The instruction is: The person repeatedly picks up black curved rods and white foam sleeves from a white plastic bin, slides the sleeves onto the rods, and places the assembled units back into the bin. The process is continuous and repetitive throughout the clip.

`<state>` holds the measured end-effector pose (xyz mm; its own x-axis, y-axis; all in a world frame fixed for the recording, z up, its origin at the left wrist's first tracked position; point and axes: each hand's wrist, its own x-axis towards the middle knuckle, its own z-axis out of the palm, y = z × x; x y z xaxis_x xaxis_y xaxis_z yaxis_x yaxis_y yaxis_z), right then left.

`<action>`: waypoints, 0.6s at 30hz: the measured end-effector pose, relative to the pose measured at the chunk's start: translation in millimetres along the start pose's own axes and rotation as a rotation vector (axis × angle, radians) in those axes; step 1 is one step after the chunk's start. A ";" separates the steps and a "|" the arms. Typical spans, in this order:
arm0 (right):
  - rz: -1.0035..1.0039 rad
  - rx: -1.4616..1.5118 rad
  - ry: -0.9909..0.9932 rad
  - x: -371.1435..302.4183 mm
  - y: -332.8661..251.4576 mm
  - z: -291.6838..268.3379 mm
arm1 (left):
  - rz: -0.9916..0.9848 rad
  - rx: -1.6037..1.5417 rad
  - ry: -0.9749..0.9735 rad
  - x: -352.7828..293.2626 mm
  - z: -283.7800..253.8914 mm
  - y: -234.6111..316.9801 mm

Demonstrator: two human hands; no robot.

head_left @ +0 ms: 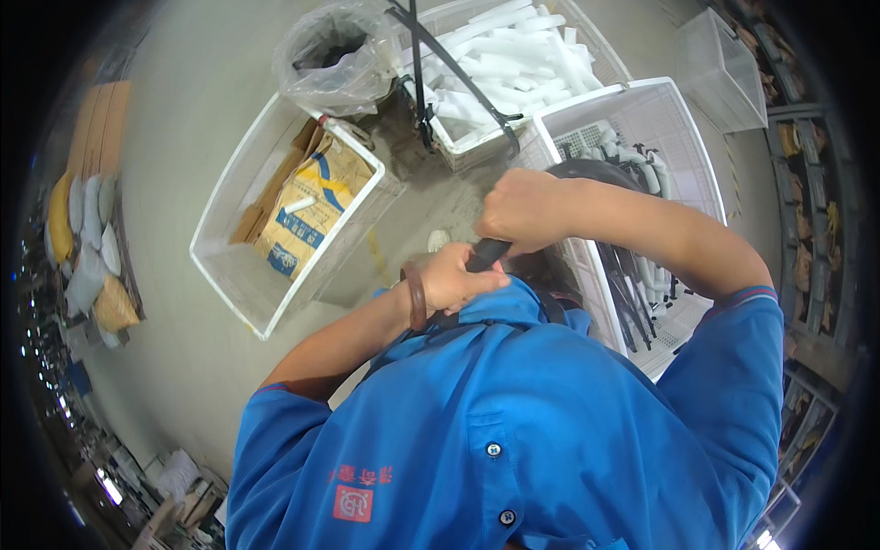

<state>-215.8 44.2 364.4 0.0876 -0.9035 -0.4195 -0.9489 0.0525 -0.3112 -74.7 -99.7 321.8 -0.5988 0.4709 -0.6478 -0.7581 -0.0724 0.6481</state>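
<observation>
Left hand (449, 282) and right hand (521, 216) are both wrapped around a black tube (488, 255) before the blue shirt (550, 412). Judged light, firm and possibly slippery; a two-handed hold along its length appears suitable.

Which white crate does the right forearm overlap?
The right crate holding black rods, not the left crate with the paper sack or the far crate of white pieces.

black piece (487, 254), possibly tubing, partly covered by left hand (449, 283), shelf goods (789, 140) indistinct
</observation>
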 end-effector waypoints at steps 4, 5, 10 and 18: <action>-0.061 -0.184 0.408 30.1 37.1 14.4 | 0.015 -0.066 0.043 22.1 -45.0 18.9; -0.066 -0.234 0.541 37.3 46.9 21.1 | 0.011 -0.101 0.039 28.3 -54.2 21.4; 0.010 -0.302 0.767 73.3 113.0 53.6 | -0.106 -0.195 0.115 76.5 -108.5 26.4; 0.901 0.380 0.623 50.9 381.2 211.9 | -0.114 -0.291 0.682 109.4 -214.3 -19.4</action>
<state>-508.8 108.4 43.7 -0.8386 -0.5207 -0.1600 -0.4296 0.8128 -0.3935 -180.9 -235.2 152.5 -0.4678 -0.1533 -0.8704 -0.8062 -0.3296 0.4914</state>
